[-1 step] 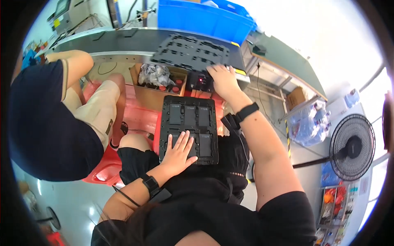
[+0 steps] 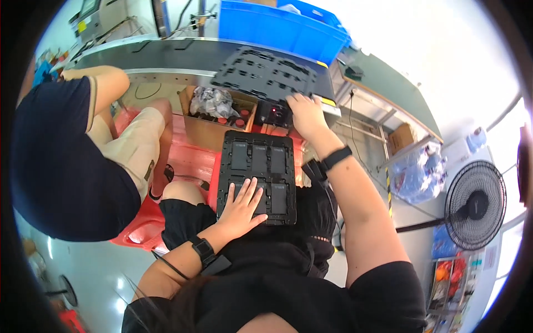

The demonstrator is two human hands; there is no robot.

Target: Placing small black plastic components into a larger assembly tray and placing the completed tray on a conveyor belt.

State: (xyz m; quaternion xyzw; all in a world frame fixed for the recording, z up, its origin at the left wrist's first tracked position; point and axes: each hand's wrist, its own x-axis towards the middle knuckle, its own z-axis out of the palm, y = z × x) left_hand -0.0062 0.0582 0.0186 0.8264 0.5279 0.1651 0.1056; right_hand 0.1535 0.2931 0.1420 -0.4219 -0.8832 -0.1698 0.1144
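Observation:
A black tray (image 2: 258, 173) with several rectangular pockets, dark flat pieces set in them, lies on my lap. My left hand (image 2: 241, 208) rests flat over its lower left part, fingers spread, covering some pockets. My right hand (image 2: 308, 117) reaches forward to the bench, its fingers bent at the near right corner of a larger dark slotted tray (image 2: 264, 75). That slotted tray lies on the black bench top and reaches over its near edge, slightly blurred. The fingertips on its corner are partly hidden.
A blue bin (image 2: 283, 28) stands behind the bench (image 2: 166, 58). Under the bench edge sit a cardboard box (image 2: 208, 130) with red-capped bottles and crumpled plastic, and a black device with a red light (image 2: 274, 113). A seated person (image 2: 72, 161) is at left, a fan (image 2: 476, 205) at right.
The whole view has shifted slightly. My right hand's fingers look more bent at the slotted tray's corner, and that tray sits slightly farther right. My left hand has stayed on the lap tray.

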